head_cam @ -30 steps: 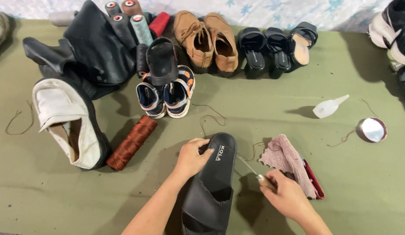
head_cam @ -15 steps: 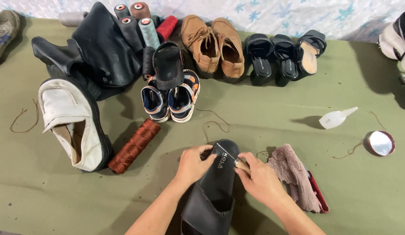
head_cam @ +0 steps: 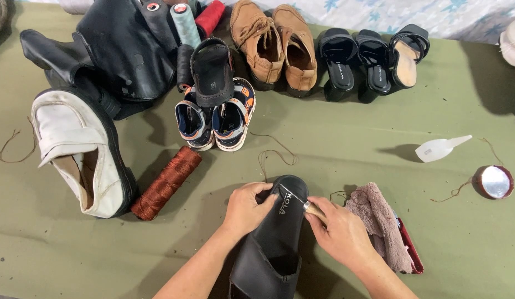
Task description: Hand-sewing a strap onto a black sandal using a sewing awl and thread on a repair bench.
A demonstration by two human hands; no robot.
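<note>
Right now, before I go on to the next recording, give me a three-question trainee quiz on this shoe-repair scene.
1. True or false: the left hand rests on the black slide sandal.
2. What does the right hand hold? A. a thin metal-tipped tool with a wooden handle; B. a thread spool; C. a brush.
3. What lies just left of the sandal, between it and the white shoe?

Key
1. True; it presses the sandal near its toe end.
2. A; the tool has its tip on the sandal's footbed.
3. A reddish-brown thread spool, lying on its side on the green cloth.
</note>
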